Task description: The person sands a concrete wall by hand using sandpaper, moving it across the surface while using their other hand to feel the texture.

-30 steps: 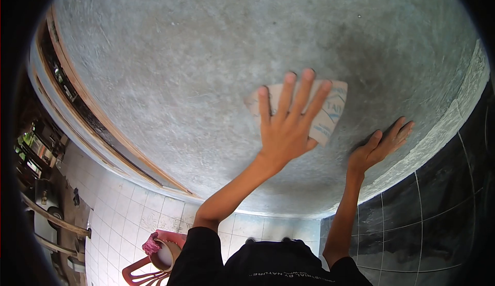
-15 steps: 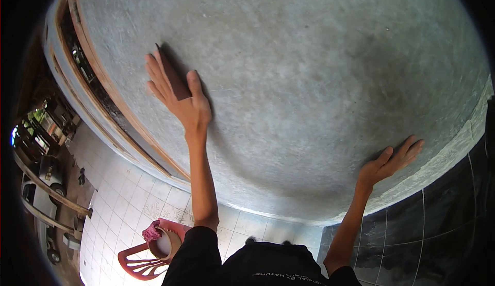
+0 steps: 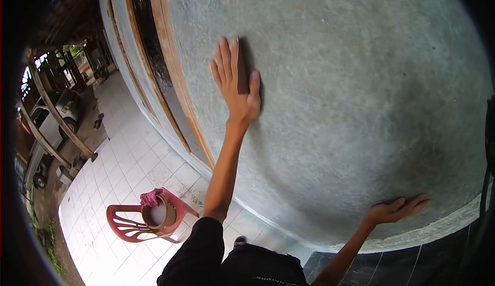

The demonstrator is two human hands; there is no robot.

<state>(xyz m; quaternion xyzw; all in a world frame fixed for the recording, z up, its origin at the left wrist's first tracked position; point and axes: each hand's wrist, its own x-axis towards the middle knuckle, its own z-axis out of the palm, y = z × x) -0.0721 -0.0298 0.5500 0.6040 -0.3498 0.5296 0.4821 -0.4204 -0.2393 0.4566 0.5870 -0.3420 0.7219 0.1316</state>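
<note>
A grey plastered wall (image 3: 319, 69) fills most of the view. My left hand (image 3: 238, 98) lies flat on it, holding a dark brown folded sheet of sandpaper (image 3: 243, 74) against the plaster. Part of the sheet shows between the fingers and the thumb; the rest is hidden under the hand. Lower on the right, my right hand (image 3: 396, 211) rests against the wall near its bottom border, fingers extended and nothing visible in it.
Wooden window frames (image 3: 172, 64) stand left of the plaster. On the white tiled floor (image 3: 98, 193), a red plastic chair (image 3: 119, 219) bears a bucket (image 3: 166, 211) of whitish liquid with a pink cloth (image 3: 150, 198). Dark tiles (image 3: 381, 268) lie lower right; a vehicle (image 3: 51, 126) stands far left.
My view has turned left, showing more window frame and floor. Both hands remain on the wall, the left still on the sandpaper. My right hand sits lower in view, its fingers pointing more sideways.
</note>
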